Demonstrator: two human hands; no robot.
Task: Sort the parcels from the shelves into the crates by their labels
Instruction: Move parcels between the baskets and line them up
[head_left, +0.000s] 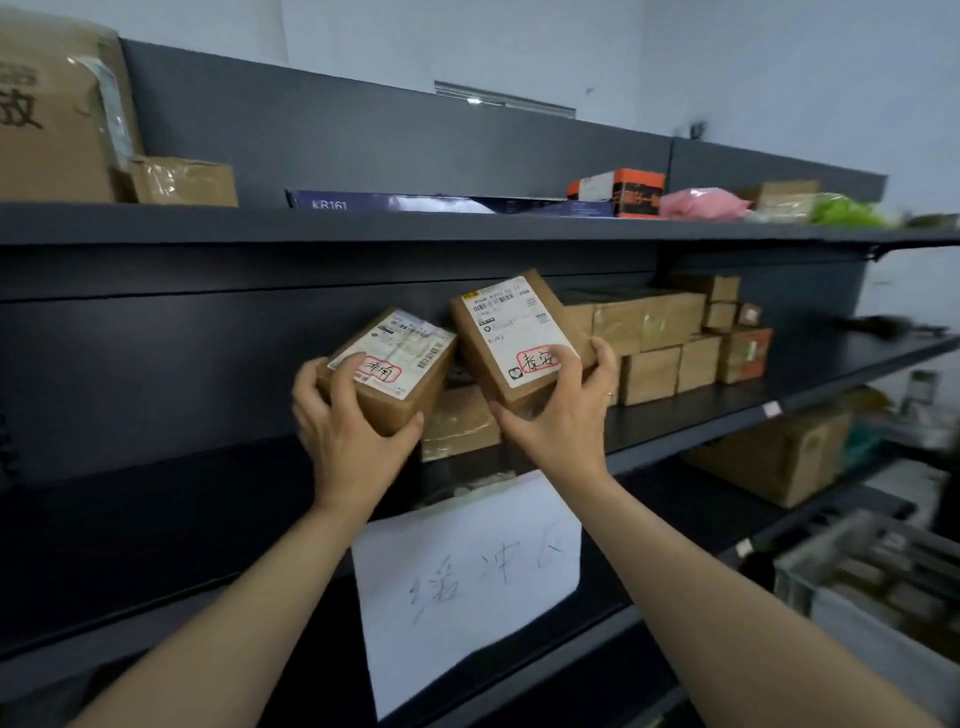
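While L hand (348, 431) grips first parcel (395, 364) and R hand (561, 421) second parcel (514, 338), fingers curled round each, brown boxes (665, 338) sit stacked on dark metal shelf (156, 499); pale wall (727, 62) above.

The dark metal middle shelf (130, 545) has open room along its left half. Stacked brown cardboard boxes (670, 338) fill its right half, a taped brown carton (457, 423) nearest the gap.

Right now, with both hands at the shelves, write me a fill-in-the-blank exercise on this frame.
The left hand and right hand each grip one small brown ____.
The left parcel and right parcel bear label handwriting ringed in ____.
The white paper sign hangs ____ the hands.
The pink bag lies on the ____ shelf.
Missing: parcel; red; below; top.
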